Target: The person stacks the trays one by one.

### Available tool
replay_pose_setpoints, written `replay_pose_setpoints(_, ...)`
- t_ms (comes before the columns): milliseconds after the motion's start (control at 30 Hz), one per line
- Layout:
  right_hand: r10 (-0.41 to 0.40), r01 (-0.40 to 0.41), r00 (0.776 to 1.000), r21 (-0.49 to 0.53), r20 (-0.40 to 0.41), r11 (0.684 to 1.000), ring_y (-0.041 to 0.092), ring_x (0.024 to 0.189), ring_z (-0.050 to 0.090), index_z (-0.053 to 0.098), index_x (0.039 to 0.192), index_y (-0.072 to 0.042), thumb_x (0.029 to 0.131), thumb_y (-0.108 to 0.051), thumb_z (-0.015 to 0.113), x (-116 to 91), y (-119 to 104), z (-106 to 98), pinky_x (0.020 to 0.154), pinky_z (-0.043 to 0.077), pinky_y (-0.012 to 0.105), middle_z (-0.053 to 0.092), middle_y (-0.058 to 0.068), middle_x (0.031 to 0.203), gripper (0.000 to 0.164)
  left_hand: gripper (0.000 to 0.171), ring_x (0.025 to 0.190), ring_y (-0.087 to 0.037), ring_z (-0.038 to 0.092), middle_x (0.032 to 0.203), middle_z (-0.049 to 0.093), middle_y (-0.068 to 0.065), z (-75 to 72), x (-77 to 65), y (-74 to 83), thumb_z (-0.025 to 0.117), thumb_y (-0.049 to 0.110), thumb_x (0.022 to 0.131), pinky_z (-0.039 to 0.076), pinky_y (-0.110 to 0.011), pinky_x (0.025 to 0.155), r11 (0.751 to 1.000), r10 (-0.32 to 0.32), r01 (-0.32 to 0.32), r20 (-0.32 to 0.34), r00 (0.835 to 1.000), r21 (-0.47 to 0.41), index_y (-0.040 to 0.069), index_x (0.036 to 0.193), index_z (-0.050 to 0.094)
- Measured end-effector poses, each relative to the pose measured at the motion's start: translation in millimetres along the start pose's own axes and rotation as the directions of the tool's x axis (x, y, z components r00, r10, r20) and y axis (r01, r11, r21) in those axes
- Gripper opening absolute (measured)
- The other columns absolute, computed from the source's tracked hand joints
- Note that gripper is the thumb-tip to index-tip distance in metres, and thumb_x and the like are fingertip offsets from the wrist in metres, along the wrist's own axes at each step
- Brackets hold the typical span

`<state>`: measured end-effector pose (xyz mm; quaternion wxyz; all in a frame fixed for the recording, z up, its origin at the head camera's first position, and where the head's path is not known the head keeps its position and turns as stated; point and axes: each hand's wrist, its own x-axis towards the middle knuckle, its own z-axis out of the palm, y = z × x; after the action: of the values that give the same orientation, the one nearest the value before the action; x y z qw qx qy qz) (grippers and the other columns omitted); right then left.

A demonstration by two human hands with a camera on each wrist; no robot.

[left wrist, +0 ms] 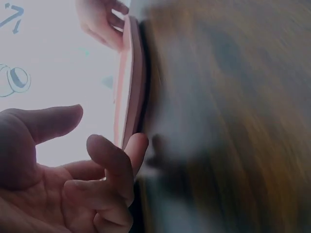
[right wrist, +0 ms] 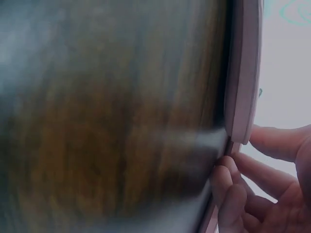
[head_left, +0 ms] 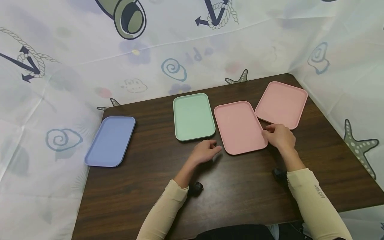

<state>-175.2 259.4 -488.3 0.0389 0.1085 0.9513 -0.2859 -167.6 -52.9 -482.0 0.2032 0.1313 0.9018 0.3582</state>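
Note:
Between the green tray and the other pink tray, a pink tray lies flat on the table. My right hand is at its right edge, thumb over the rim and curled fingers beside it, pinching the corner. In the right wrist view the tray's rim runs down to that thumb. My left hand is just off the tray's lower left side, fingers loosely bent and holding nothing. The left wrist view shows the tray's side wall close beyond its fingertips.
A second pink tray lies at the back right, against the first one's upper right side. The green tray is left of the middle one. A blue tray lies at the left edge of the dark wooden table. Printed cloth hangs behind.

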Motion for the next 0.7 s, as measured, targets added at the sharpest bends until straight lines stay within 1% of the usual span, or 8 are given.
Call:
replay_pose_setpoints(100, -0.006, 0.006, 0.999, 0.002, 0.037, 1.0, 0.041, 0.098, 0.059, 0.067, 0.122, -0.006, 0.093, -0.036, 0.057, 1.5, -0.1, -1.5, 0.074, 0.044, 0.056, 0.066, 0.02, 0.112, 0.043, 0.055, 0.087, -0.015, 0.065, 0.106, 0.071, -0.004, 6.1, 6.3, 5.3, 0.059, 0.037, 0.097, 0.05, -0.036, 0.084, 0.999, -0.011, 0.011, -0.014, 1.0, -0.031, 0.002, 0.138, 0.054)
replay_pose_setpoints(233, -0.021, 0.019, 0.994, 0.015, 0.103, 1.0, 0.044, 0.104, 0.057, 0.065, 0.126, -0.005, 0.093, -0.034, 0.056, 3.5, -0.1, -3.6, 0.078, 0.044, 0.057, 0.063, 0.023, 0.12, 0.044, 0.055, 0.073, -0.01, 0.061, 0.099, 0.07, -0.003, 13.9, 12.0, 7.6, 0.059, 0.035, 0.097, 0.049, -0.03, 0.075, 0.997, -0.02, 0.018, -0.018, 1.0, -0.078, 0.0, 0.139, 0.053)
replay_pose_setpoints(300, -0.029, 0.024, 0.99, 0.036, 0.135, 0.999, 0.038, 0.093, 0.062, 0.064, 0.126, -0.003, 0.093, -0.032, 0.056, 4.3, -0.2, -4.1, 0.074, 0.046, 0.052, 0.067, 0.021, 0.11, 0.044, 0.055, 0.066, -0.008, 0.059, 0.094, 0.069, -0.001, 16.9, 13.4, 8.2, 0.06, 0.034, 0.097, 0.048, -0.027, 0.069, 0.994, -0.024, 0.022, -0.02, 1.0, -0.109, 0.001, 0.14, 0.052)
replay_pose_setpoints(367, -0.032, 0.023, 0.986, 0.057, 0.161, 0.998, 0.03, 0.078, 0.064, 0.063, 0.127, -0.001, 0.093, -0.03, 0.056, 4.5, -1.3, -5.3, 0.068, 0.046, 0.045, 0.069, 0.016, 0.093, 0.044, 0.055, 0.06, -0.008, 0.056, 0.086, 0.067, 0.001, 18.8, 14.3, 9.0, 0.06, 0.033, 0.096, 0.045, -0.025, 0.063, 0.991, -0.024, 0.021, -0.026, 0.999, -0.135, 0.001, 0.14, 0.052)
replay_pose_setpoints(467, -0.036, 0.017, 0.98, 0.096, 0.198, 0.995, 0.016, 0.057, 0.06, 0.062, 0.126, 0.002, 0.093, -0.026, 0.056, 4.2, -2.5, -6.6, 0.059, 0.044, 0.034, 0.066, 0.006, 0.073, 0.044, 0.053, 0.056, -0.008, 0.054, 0.078, 0.064, 0.004, 20.5, 15.1, 9.6, 0.06, 0.032, 0.095, 0.043, -0.023, 0.059, 0.99, -0.022, 0.016, -0.044, 0.999, -0.143, 0.003, 0.139, 0.053)
replay_pose_setpoints(533, -0.04, 0.013, 0.976, 0.128, 0.215, 0.992, 0.014, 0.054, 0.06, 0.062, 0.126, 0.004, 0.093, -0.023, 0.057, 3.7, -2.6, -6.9, 0.057, 0.046, 0.032, 0.065, 0.006, 0.072, 0.043, 0.052, 0.055, -0.008, 0.054, 0.077, 0.063, 0.003, 21.1, 15.1, 9.3, 0.061, 0.032, 0.095, 0.043, -0.024, 0.059, 0.989, -0.026, 0.017, -0.058, 0.998, -0.149, 0.003, 0.138, 0.054)
replay_pose_setpoints(567, -0.047, 0.013, 0.973, 0.149, 0.224, 0.989, 0.014, 0.054, 0.059, 0.062, 0.125, 0.006, 0.093, -0.022, 0.057, 3.6, -2.0, -6.5, 0.056, 0.047, 0.031, 0.066, 0.007, 0.073, 0.042, 0.052, 0.057, -0.008, 0.055, 0.08, 0.064, 0.003, 21.4, 14.7, 9.0, 0.061, 0.031, 0.095, 0.043, -0.024, 0.06, 0.989, -0.027, 0.017, -0.067, 0.997, -0.147, 0.003, 0.137, 0.055)
replay_pose_setpoints(700, -0.082, 0.0, 0.956, 0.281, 0.281, 0.96, 0.012, 0.062, 0.063, 0.057, 0.126, 0.013, 0.095, -0.016, 0.058, 3.4, 0.8, -5.7, 0.056, 0.052, 0.029, 0.07, 0.014, 0.084, 0.043, 0.048, 0.063, -0.01, 0.055, 0.084, 0.064, 0.0, 21.5, 12.5, 7.4, 0.062, 0.027, 0.094, 0.044, -0.026, 0.062, 0.987, -0.028, 0.01, -0.114, 0.993, -0.158, 0.001, 0.134, 0.055)
